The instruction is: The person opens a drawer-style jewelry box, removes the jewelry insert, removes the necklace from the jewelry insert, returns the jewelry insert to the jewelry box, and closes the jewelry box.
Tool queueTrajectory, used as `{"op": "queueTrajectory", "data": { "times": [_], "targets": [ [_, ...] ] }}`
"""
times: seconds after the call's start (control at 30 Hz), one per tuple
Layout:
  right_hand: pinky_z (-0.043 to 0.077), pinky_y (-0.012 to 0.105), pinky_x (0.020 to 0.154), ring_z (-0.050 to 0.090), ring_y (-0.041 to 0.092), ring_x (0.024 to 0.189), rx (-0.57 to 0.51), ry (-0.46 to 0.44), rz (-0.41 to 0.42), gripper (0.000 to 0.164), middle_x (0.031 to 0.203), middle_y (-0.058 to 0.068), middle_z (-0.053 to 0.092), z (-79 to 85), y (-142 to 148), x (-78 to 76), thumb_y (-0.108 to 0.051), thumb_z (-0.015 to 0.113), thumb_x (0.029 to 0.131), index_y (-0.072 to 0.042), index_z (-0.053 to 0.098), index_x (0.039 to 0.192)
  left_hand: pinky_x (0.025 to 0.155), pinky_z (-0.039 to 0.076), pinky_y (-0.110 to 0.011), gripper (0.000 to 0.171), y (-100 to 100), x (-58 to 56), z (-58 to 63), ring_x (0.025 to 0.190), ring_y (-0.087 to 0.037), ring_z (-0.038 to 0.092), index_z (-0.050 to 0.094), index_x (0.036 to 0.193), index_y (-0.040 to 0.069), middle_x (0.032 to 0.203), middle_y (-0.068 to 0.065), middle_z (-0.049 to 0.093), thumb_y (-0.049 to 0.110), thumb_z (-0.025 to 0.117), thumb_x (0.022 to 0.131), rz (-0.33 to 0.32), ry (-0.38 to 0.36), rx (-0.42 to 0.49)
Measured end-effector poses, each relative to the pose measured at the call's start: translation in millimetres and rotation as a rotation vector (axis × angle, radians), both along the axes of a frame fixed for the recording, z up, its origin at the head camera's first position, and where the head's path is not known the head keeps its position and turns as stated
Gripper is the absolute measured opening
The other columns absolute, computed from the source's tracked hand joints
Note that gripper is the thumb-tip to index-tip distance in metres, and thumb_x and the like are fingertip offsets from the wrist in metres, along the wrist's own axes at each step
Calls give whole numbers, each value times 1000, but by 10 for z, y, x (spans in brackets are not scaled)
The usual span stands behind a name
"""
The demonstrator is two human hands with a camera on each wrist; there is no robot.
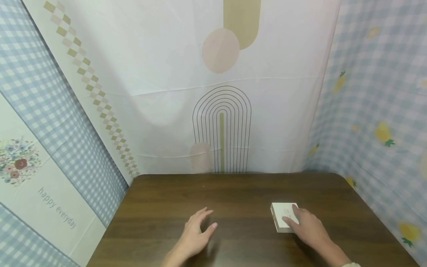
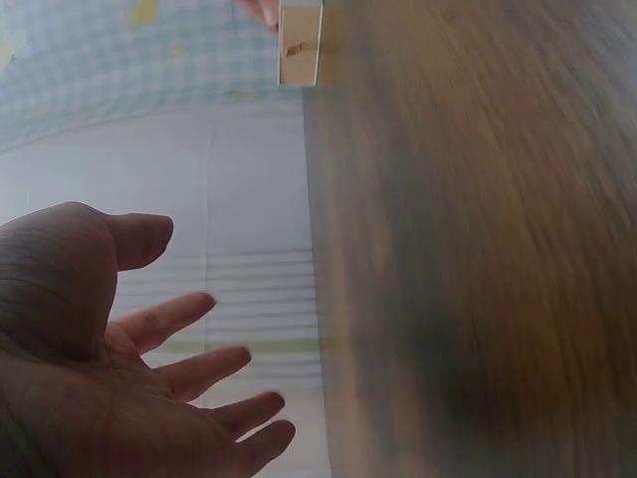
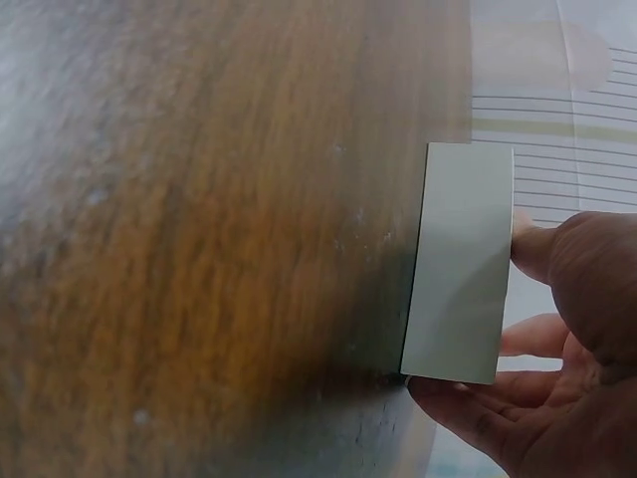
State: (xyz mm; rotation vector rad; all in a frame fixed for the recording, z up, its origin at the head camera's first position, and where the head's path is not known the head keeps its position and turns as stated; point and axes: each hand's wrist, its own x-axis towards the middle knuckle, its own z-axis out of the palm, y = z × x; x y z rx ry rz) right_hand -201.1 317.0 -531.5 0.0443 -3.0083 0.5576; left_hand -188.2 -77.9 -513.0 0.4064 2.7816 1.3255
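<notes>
A small flat white box (image 1: 281,215) with faint print on its lid lies at the right of the brown table. My right hand (image 1: 310,226) grips it from the right; in the right wrist view the thumb (image 3: 537,249) lies on the lid and fingers reach along the far side and under one edge of the box (image 3: 460,264). A tan end panel of the box (image 2: 300,48) shows at the top of the left wrist view. To the left, my left hand (image 1: 197,235) hovers over the table, its fingers (image 2: 204,378) loosely spread and holding nothing.
The dark wooden table (image 1: 233,193) ends at a white patterned cloth (image 1: 160,122) behind it. Blue checked cloths hang at the left (image 1: 80,122) and right (image 1: 360,111).
</notes>
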Motion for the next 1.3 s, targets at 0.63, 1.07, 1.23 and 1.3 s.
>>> {"op": "queueTrajectory", "data": {
  "times": [0.63,1.07,1.23,1.3],
  "targets": [
    [56,65,91,64,57,121,-2,-30,13,82,135,42,62,12,47,-59,-49,67,102,18,49,147,83,58,-26,23,1725,-545,-240,91,-7,69,78,110,13,100,2,77,33,66,104,-289,-68,-118],
    [57,62,89,66,54,121,-7,-39,-5,81,136,41,63,10,-31,-79,-48,69,101,16,51,147,59,43,-23,35,1913,-703,-314,62,-9,50,67,76,10,70,3,57,29,64,105,-269,-116,-129],
    [57,61,88,65,54,121,-6,-57,-13,82,137,41,62,9,1,-71,-50,69,101,15,50,149,59,43,-22,32,2001,-733,-399,62,-8,50,71,77,13,70,5,58,27,64,105,-256,-102,-151],
    [57,60,86,66,54,120,-4,-61,-13,84,137,41,62,3,20,-67,-51,68,101,15,49,149,58,42,-22,32,2037,-787,-500,61,-8,49,67,74,16,68,6,56,27,62,104,-263,-94,-135]
  ]
}}
